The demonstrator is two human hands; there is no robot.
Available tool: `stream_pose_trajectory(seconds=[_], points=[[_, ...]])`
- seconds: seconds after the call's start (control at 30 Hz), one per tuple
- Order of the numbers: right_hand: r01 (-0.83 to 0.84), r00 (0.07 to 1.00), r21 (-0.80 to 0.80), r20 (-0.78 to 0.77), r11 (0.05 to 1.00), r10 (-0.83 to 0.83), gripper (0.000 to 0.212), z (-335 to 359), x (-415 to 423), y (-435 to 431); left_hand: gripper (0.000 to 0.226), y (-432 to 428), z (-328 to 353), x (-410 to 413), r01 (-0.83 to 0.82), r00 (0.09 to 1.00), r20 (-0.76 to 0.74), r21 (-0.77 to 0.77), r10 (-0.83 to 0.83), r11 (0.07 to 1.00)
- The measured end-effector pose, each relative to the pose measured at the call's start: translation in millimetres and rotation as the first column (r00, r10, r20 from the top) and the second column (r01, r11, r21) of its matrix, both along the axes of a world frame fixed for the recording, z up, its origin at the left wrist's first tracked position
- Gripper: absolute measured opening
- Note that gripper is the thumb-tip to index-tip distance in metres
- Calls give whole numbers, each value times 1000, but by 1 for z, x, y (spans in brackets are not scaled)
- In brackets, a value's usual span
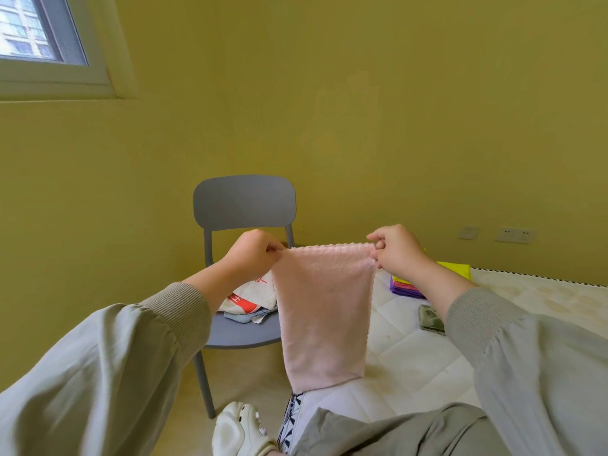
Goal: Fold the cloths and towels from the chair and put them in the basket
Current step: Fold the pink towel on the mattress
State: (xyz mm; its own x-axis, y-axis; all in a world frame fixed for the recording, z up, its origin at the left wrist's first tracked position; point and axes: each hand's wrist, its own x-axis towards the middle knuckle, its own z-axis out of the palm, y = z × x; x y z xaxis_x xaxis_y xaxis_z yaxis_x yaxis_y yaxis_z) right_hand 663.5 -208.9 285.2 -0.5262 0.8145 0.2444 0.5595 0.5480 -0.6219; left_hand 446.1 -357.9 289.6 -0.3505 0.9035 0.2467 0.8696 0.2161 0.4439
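A pale pink towel point(324, 311) hangs lengthwise in the air between the chair and the mattress. My left hand point(255, 255) pinches its top left corner and my right hand point(396, 248) pinches its top right corner. Its lower edge dangles just above the mattress corner. Behind it stands a grey chair point(243, 205). On the seat lie a white cloth with red print point(248, 296) and a blue-grey cloth point(250, 317), partly hidden by the towel and my left arm. No basket is in view.
A white quilted mattress point(526, 311) fills the right side. On it sit a stack of purple and yellow folded cloths point(406, 287) and a folded green cloth point(431, 319). My knee and a white shoe point(241, 429) are at the bottom. Yellow walls surround.
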Motion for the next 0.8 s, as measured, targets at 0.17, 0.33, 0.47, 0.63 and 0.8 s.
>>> stream_pose_trajectory(seconds=[0.17, 0.33, 0.47, 0.63, 0.8], points=[[5, 998, -96, -67, 995, -12, 17, 0, 8, -5, 19, 2, -6, 5, -54, 965, 258, 39, 42, 998], [-198, 884, -496, -463, 845, -66, 25, 6, 14, -6, 17, 2, -1, 17, -108, 676, 737, 114, -11, 988], [-164, 876, -547, -463, 821, -133, 26, 13, 19, -6, 17, 4, 2, 21, -35, 489, 872, 48, -25, 998], [-43, 936, -525, -318, 850, -149, 24, 1, 29, 11, 20, 29, -10, 33, -171, 669, 738, 37, 88, 985], [147, 972, -256, -141, 955, -187, 24, -38, 32, 45, 13, 62, -44, 42, -275, 807, 552, 35, 211, 961]])
